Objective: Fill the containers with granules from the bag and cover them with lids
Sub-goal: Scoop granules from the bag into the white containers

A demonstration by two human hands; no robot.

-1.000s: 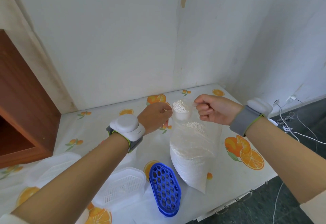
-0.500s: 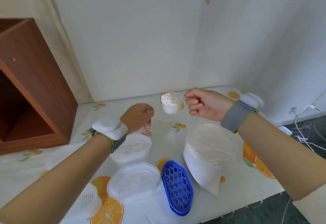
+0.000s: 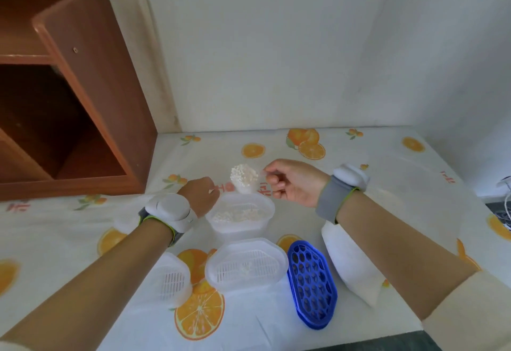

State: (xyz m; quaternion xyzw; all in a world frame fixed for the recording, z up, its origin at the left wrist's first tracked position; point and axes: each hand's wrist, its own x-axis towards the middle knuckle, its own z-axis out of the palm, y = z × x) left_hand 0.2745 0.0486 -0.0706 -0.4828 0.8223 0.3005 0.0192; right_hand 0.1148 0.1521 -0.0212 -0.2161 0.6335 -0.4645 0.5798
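Note:
My right hand (image 3: 293, 183) pinches the handle of a small clear scoop (image 3: 244, 179) heaped with white granules, tilted just above an open white container (image 3: 240, 216) that holds some granules. My left hand (image 3: 199, 197) has its fingers curled at that container's left rim; whether it grips the rim is hidden. A second white container with a slotted lid (image 3: 246, 265) sits nearer me, and another slotted white piece (image 3: 172, 278) lies to its left. The clear bag of granules (image 3: 351, 262) lies under my right forearm.
A blue honeycomb lid (image 3: 312, 281) lies between the lidded container and the bag. A brown wooden shelf unit (image 3: 69, 96) stands at the back left on the orange-print tablecloth (image 3: 55, 240). White cables (image 3: 507, 212) hang past the table's right edge.
My right hand carried the heaped scoop left from above the bag to over the open container and tilted it. My left hand left the bag and went to the container's rim.

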